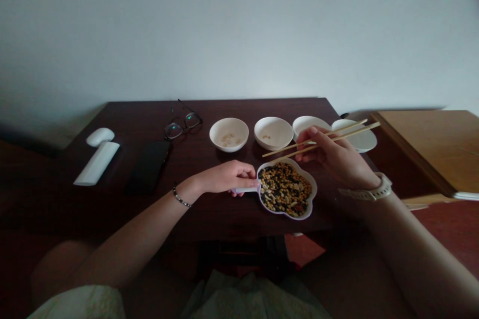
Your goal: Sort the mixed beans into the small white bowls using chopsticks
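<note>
My left hand (239, 177) is closed around the short handle of a white flower-shaped dish (313, 190). Mixed yellow, black and pale beans and seeds (286, 187) fill the dish. A pair of wooden chopsticks (339, 135) is gripped in my right hand (327, 152), with the tips slightly apart above the dish's far rim. Nothing shows between the tips. Behind the dish stand two white bowls: the left bowl (229, 145) has several pale pieces inside, the other bowl (274, 143) a few. My right hand partly covers a third bowl (309, 122); the chopsticks cross a fourth bowl (364, 142).
On the dark table (209, 214), eyeglasses (183, 127) lie left of the bowls. A black flat object (147, 164), a long white case (97, 163) and a rounded white object (100, 136) are farther left. A wooden surface (434, 144) adjoins at right; a wall rises behind.
</note>
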A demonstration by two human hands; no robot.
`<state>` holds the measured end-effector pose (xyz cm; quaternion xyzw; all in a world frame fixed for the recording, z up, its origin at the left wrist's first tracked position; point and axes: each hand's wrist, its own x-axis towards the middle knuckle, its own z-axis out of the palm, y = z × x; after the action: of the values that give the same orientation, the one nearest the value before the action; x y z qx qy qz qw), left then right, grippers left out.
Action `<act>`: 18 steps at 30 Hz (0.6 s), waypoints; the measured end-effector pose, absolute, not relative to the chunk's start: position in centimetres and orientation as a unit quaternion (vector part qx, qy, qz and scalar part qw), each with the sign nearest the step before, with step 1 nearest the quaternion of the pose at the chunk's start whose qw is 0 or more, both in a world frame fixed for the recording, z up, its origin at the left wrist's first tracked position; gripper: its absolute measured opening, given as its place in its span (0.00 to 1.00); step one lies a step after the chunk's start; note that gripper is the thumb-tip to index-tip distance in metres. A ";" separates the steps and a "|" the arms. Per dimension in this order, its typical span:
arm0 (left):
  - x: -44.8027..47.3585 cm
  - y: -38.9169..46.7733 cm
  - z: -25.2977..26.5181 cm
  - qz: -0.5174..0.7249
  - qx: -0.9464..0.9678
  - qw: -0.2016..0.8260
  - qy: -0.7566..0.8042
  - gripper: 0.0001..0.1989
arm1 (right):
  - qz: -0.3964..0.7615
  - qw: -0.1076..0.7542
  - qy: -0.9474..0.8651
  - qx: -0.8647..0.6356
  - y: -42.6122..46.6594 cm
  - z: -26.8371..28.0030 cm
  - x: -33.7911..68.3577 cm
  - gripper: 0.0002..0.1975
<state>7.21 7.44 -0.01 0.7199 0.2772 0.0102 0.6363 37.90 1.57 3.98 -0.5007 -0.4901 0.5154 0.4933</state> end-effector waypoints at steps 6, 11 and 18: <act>7.3 7.4 -0.1 0.011 0.716 0.640 0.279 0.22 | 0.472 0.454 -0.555 -0.512 0.4 4.3 37.4 0.24; 7.4 7.5 -0.1 0.008 0.717 0.639 0.279 0.21 | 0.496 0.443 -0.559 -0.495 0.3 3.7 36.3 0.24; 7.3 7.4 -0.1 0.012 0.715 0.640 0.280 0.20 | 0.530 0.386 -0.575 -0.489 0.0 3.3 34.7 0.26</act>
<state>7.34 7.43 -0.11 0.7152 0.2803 0.0117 0.6402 34.73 0.00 3.31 -0.4893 -0.5748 0.5303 0.3860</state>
